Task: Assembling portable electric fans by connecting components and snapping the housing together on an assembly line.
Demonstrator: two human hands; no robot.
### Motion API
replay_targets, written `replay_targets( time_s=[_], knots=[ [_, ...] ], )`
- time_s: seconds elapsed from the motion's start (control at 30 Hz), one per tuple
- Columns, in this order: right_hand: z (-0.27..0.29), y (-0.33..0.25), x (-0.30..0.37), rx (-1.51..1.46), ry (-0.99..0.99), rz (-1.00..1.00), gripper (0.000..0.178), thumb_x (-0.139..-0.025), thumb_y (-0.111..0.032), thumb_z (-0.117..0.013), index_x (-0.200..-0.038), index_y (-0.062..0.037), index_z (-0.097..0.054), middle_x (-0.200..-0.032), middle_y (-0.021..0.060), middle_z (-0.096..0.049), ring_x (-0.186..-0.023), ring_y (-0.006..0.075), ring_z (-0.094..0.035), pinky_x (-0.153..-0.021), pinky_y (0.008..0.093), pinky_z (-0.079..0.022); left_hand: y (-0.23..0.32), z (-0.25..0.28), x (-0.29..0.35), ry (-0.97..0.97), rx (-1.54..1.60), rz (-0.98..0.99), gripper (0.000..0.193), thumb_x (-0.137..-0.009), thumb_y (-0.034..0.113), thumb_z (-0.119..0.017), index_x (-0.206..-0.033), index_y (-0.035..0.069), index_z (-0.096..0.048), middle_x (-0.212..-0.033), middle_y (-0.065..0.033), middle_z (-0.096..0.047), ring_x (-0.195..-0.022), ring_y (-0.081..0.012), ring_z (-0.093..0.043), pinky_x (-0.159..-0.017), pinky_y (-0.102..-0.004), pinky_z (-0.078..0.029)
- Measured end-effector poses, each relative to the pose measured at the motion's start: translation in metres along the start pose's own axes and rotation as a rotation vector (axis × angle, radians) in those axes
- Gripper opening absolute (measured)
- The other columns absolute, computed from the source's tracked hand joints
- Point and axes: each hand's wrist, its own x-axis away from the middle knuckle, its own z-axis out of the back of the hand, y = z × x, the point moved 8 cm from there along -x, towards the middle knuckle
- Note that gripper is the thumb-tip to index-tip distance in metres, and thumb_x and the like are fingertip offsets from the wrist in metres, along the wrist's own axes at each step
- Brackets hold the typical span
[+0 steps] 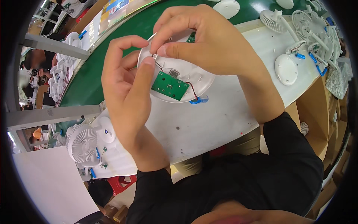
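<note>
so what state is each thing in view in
Left hand, gripping fan base shell
Right hand, fingertips at shell's edge
Fan base shell, open, inside showing
Green circuit board, wired, inside shell
Blue battery, partly hidden by shell
Round white cover, unheld, lying flat
Left desk fan, grille fitted
Plastic bag, filled

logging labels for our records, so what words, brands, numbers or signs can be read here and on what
White shirt, far upper left: dark lettering, not copied out here.
Colourful sheet, upper left: print, too blurred to read with certainty.
Large green board, between the hands: tiny pale marks, too small to read.
Fan base, lower left: mark on a dark round spot, too small to read.
</note>
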Motion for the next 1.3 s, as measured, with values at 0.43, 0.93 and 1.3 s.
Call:
replay_targets(
  time_s=[0.43,0.93,1.3],
  knots=[
    [0.011,0.057,-0.009,0.139,-0.013,-0.389,0.016,-0.084,-0.019,-0.072,-0.08,-0.0042,-0.066,-0.068,0.0007,-0.059,-0.059,0.0099,-0.048,-0.054,0.0233,-0.039,-0.027,0.061,-0.02,0.352,-0.129,-0.08,0.023,-0.089,0.002,-0.062,-0.111,0.003,-0.064,-0.097,-0.0058,-0.064,-0.079,-0.0087,-0.053,-0.065,-0.0163,-0.04],
    [-0.116,0.163,0.04,-1.13,-0.117,-0.815,0.029,-0.089,-0.008,-0.068,-0.116,-0.0029,-0.058,-0.102,0.0094,-0.065,-0.085,0.0177,-0.064,-0.079,0.0276,-0.051,-0.06,0.114,-0.026,0.553,-0.122,-0.07,0.01,-0.091,0.01,-0.061,-0.1,0.008,-0.064,-0.097,-0.0034,-0.063,-0.077,-0.0089,-0.052,-0.062,-0.0181,-0.037],
    [-0.02,0.084,0.004,-0.784,0.225,-0.455,0.028,-0.093,-0.003,-0.056,-0.12,0.0026,-0.061,-0.096,0.0081,-0.065,-0.079,0.0126,-0.062,-0.071,0.0214,-0.049,-0.036,0.045,-0.02,0.218,-0.232,-0.12,0.01,-0.087,0.002,-0.064,-0.097,0.002,-0.063,-0.089,-0.0039,-0.062,-0.077,-0.0082,-0.051,-0.066,-0.0177,-0.042]
  ],
)
